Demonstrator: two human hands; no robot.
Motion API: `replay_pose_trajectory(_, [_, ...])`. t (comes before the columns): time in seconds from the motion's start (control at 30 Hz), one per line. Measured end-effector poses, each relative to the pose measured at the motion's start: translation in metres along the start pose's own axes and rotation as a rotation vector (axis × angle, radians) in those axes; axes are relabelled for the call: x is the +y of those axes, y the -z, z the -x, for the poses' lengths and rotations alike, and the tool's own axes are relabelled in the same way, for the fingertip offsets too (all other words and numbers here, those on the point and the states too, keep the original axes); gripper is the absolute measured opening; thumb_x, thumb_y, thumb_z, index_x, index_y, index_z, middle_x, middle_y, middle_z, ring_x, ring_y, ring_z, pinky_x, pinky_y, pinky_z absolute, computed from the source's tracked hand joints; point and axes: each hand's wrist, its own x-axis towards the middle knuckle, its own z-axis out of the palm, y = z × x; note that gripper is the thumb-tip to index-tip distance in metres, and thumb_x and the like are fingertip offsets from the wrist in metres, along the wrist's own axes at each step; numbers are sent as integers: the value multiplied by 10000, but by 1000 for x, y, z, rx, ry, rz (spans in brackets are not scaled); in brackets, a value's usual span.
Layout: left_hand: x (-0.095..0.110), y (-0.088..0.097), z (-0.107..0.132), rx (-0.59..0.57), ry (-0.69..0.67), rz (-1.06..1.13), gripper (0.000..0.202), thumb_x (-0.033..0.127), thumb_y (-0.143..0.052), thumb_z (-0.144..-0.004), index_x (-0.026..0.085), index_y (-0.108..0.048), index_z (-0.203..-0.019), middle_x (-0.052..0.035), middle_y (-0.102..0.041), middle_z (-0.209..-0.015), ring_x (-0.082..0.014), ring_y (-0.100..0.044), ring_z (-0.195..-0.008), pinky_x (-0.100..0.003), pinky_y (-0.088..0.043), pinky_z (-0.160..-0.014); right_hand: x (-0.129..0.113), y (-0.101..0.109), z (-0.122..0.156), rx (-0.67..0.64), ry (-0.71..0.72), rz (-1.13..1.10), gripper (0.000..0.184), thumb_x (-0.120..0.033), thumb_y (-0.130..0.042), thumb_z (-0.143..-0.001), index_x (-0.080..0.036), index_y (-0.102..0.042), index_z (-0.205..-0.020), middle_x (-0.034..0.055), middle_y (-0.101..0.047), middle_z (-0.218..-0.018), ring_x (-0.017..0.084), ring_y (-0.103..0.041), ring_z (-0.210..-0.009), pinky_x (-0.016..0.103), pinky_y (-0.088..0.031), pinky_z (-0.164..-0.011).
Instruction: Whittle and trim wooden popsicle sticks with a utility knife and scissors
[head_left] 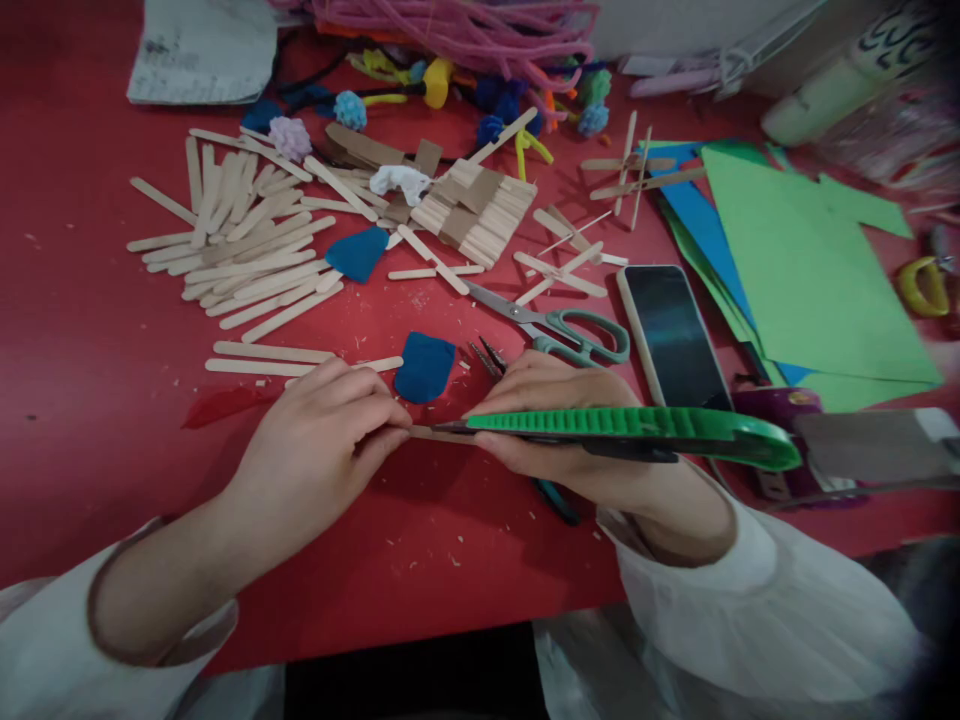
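Red desk (90,380) strewn with craft supplies, both hands at work near its 6 o'clock edge.

Head view: the left hand (322,440) is closed, fingertips pinching one end of a craft stick (429,433) that lies flat at the centre of the desk. The right hand (555,420) is curled around a green-handled cutter (637,428), its dark tip touching the stick from 3 o'clock. A blue scrap (424,367) lies just beside the hands at 12 o'clock, with scissors (555,325) at 1 o'clock and a phone (675,335) at 2 o'clock. A pile of loose sticks (240,240) spreads at 10 o'clock, and green paper (802,270) lies at 2 o'clock beyond the phone.
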Motion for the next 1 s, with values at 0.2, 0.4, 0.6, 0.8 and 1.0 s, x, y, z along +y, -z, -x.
replay_pose_trajectory(0.2, [0,0,0,-1,8,3,142,248,-540,-870,178,-636,-792,-30,-638,-785,-191,-523,-743,-333,-399,-692,-2,0,2,-19,3,18,47,-208,-677,-785,-195,-706,-821,5,-703,-751,121,-593,-710,272,-474,-688])
replay_pose_trajectory(0.4, [0,0,-1,-1,-2,9,157,229,-535,-872,178,-645,-773,-32,-646,-792,-195,-525,-759,-334,-403,-701,-2,2,6,-65,15,14,76,-238,-663,-814,-210,-708,-868,-7,-702,-773,117,-602,-745,261,-476,-712])
replay_pose_trajectory(0.6, [1,0,-2,9,-7,1,146,211,-538,-866,175,-646,-775,-30,-646,-782,-193,-542,-767,-332,-422,-706,-6,4,2,-99,34,32,83,-229,-654,-822,-183,-708,-865,5,-705,-766,118,-613,-732,258,-479,-726])
replay_pose_trajectory(0.8, [1,1,-3,11,-14,-10,142,196,-539,-859,174,-648,-771,-41,-652,-797,-217,-572,-834,-349,-436,-732,-14,2,2,-86,58,78,92,-199,-633,-832,-193,-708,-885,4,-699,-758,122,-613,-720,253,-482,-699])
replay_pose_trajectory(1.0, [1,1,-3,1,-20,10,171,231,-528,-871,159,-627,-752,-44,-628,-753,-206,-539,-733,-355,-434,-670,-4,2,6,-82,10,-3,98,-208,-652,-818,-195,-709,-897,1,-699,-757,121,-608,-729,261,-484,-706])
